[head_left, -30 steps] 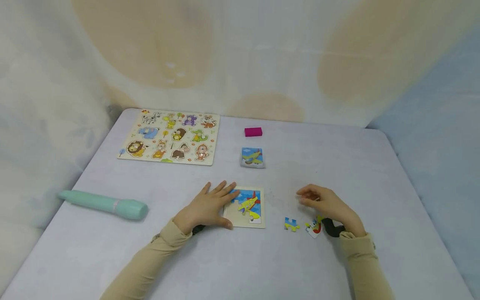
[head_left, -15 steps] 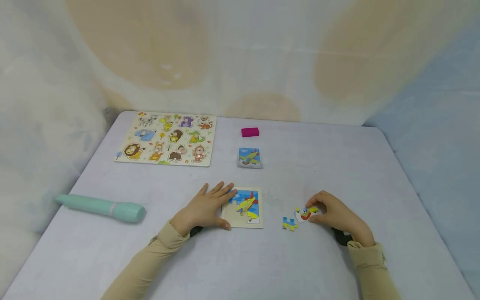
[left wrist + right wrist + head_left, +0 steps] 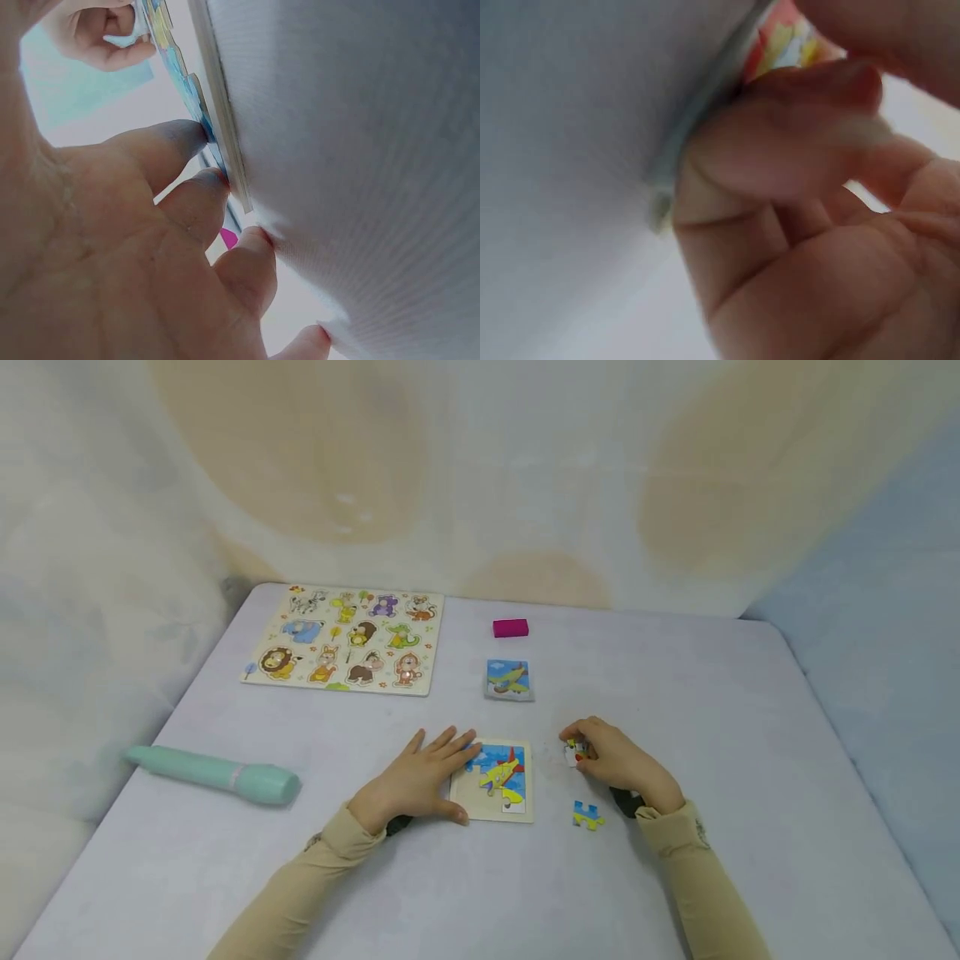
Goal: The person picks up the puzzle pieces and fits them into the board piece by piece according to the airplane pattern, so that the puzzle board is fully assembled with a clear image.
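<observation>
My left hand [image 3: 416, 781] lies spread over the left side of a small wooden puzzle board [image 3: 468, 806], fingertips at its upper left corner and thumb by its lower left edge. Blue sky and yellow airplane pieces [image 3: 500, 768] fill its top and right; bare wood shows at lower left. My right hand [image 3: 618, 760] pinches a white, red and yellow puzzle piece [image 3: 574, 753] to the right of the board, partly hidden by the fingers. In the right wrist view the curled fingers cover much of this piece [image 3: 784, 49]. A loose blue and yellow puzzle piece [image 3: 587, 816] lies below that hand.
Behind the board sits a small airplane picture packet [image 3: 508, 679], with a magenta block [image 3: 511, 627] beyond it. A large animal puzzle board [image 3: 341, 639] occupies the back left. At left lies a mint-green microphone-shaped object [image 3: 213, 775]. Patterned cloth [image 3: 540, 485] hangs behind the table.
My right hand took hold of the white and red piece and carried it left toward the board, away from the loose piece. My left hand has stayed on the board.
</observation>
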A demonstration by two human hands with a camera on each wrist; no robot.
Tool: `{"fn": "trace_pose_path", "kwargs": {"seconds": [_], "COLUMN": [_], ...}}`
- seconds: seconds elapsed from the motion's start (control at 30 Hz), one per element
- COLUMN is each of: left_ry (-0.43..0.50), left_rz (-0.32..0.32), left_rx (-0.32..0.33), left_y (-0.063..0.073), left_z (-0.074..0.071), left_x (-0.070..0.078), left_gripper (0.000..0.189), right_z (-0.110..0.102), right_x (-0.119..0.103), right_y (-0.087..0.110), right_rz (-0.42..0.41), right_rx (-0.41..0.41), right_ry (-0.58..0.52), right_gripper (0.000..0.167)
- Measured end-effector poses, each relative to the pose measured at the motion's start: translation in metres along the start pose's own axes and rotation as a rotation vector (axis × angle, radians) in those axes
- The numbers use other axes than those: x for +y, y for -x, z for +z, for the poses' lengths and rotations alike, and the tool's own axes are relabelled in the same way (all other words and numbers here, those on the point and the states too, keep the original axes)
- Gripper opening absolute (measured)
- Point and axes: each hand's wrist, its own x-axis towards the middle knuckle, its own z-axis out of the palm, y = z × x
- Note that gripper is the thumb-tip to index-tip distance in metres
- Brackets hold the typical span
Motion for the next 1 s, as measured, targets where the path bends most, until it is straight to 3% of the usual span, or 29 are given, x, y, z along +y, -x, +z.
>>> {"fn": "trace_pose_path", "kwargs": {"seconds": [0.17,0.37,0.5,0.7,0.9,1.0], "left_ry": [0.006,0.017,0.02,0.017,0.025,0.029], "left_rz": [0.009,0.018,0.018,0.014,0.03,0.036], "left_rx": [0.002,0.008,0.003,0.012,0.018,0.021], "left_y": [0.001,0.001,0.0,0.0,0.0,0.001], "left_z": [-0.003,-0.004,-0.003,-0.003,-0.003,-0.003], "left_x": [0.0,0.0,0.0,-0.002,-0.002,-0.002], "left_gripper": [0.102,0.101,0.101,0.1,0.101,0.101], "right_z": [0.002,0.005,0.012,0.039,0.059,0.063], "right_x": [0.002,-0.008,-0.028,-0.07,-0.098,-0.103], "right_y": [-0.003,-0.012,-0.022,-0.037,-0.039,-0.037], "right_rz": [0.073,0.09,0.07,-0.024,-0.061,-0.059], "right_rx": [0.009,0.021,-0.06,-0.193,-0.179,-0.157], "right_ry": [-0.078,-0.132,-0.231,-0.349,-0.286,-0.266], "right_gripper": [0.021,0.019,0.019,0.014,0.002,0.007]}}
